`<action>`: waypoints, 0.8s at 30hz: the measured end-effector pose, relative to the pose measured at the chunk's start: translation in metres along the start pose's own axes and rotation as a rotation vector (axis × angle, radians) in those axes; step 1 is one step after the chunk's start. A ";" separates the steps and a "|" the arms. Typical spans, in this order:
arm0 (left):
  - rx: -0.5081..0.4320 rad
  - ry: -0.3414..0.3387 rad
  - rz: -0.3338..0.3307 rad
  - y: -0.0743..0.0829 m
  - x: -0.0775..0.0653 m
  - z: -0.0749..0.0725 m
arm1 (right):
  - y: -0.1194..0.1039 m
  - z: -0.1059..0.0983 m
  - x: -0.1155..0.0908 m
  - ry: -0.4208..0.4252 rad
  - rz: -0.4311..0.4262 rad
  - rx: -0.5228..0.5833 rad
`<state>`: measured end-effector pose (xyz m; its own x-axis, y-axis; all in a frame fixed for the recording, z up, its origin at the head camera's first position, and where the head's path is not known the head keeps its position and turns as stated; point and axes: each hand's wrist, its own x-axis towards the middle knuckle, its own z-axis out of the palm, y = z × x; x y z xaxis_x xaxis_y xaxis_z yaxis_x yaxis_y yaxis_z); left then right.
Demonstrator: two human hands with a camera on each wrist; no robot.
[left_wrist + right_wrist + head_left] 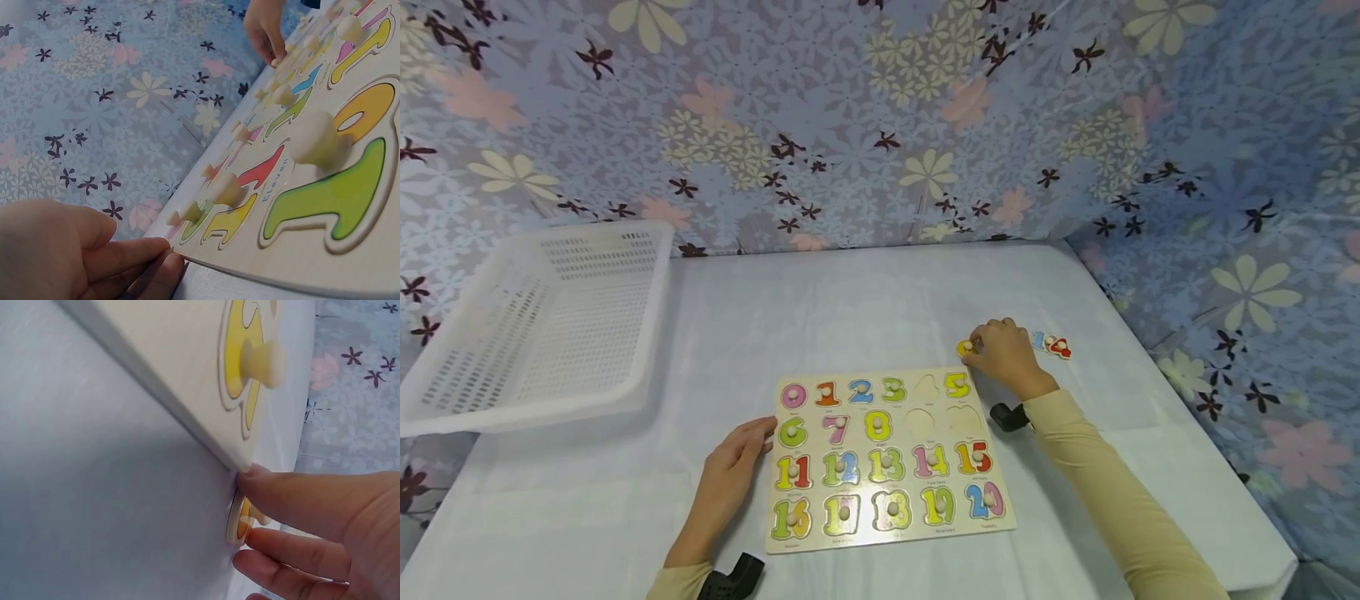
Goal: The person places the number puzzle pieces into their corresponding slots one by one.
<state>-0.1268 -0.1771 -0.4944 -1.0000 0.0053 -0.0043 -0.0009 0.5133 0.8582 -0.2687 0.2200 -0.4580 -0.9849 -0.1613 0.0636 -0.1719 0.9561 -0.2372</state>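
A wooden number puzzle board (pixel 865 446) lies on the table, with knobbed number pieces in most recesses. Three recesses, two in the second row and one in the top row, show bare wood. My left hand (pixel 730 467) touches the board's left edge with fingers extended; in the left wrist view the fingertips (pixel 164 245) meet its corner. Just beyond the upper right corner, my right hand (pixel 1006 358) pinches a yellow-orange number piece (pixel 965 347). In the right wrist view, thumb and fingers surround this piece (pixel 242 522), partly hiding its shape.
To the right of my right hand lie a red number four piece (pixel 1060 347) and a blue-marked piece (pixel 1038 340). A white plastic basket (pixel 655 333) stands at the left of the white-covered table (pixel 820 308). Floral cloth (pixel 850 125) hangs behind and at the right.
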 end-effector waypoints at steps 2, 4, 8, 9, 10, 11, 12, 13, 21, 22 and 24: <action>-0.004 0.001 -0.003 0.001 0.000 0.000 | 0.000 0.000 0.000 0.005 0.004 -0.001; -0.005 -0.001 -0.006 0.001 0.001 0.000 | -0.001 0.000 -0.001 0.010 0.010 -0.004; -0.005 -0.005 -0.010 0.000 0.001 -0.001 | -0.010 -0.004 -0.007 0.024 -0.024 0.011; -0.003 -0.005 -0.011 0.000 0.001 -0.001 | -0.015 -0.006 -0.009 0.027 -0.048 0.023; -0.003 -0.005 -0.011 0.000 0.000 -0.001 | -0.020 -0.008 -0.013 0.031 -0.081 0.035; -0.001 -0.004 -0.010 0.000 0.000 -0.002 | -0.025 -0.009 -0.017 0.034 -0.118 0.050; 0.000 -0.004 -0.010 0.000 0.000 -0.002 | -0.030 -0.010 -0.021 0.035 -0.153 0.066; 0.001 -0.004 -0.009 0.000 0.000 -0.002 | -0.036 -0.011 -0.026 0.034 -0.187 0.078; 0.012 -0.004 -0.008 0.001 0.001 -0.001 | -0.065 -0.006 -0.064 -0.063 -0.340 0.089; 0.012 -0.001 -0.007 0.001 0.000 -0.001 | -0.067 -0.005 -0.066 -0.073 -0.350 0.084; 0.012 0.001 -0.007 0.001 0.000 -0.001 | -0.069 -0.003 -0.071 -0.082 -0.366 0.075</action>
<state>-0.1271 -0.1770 -0.4931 -1.0000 0.0014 -0.0098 -0.0076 0.5237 0.8519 -0.1872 0.1661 -0.4429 -0.8559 -0.5108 0.0803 -0.5109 0.8115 -0.2836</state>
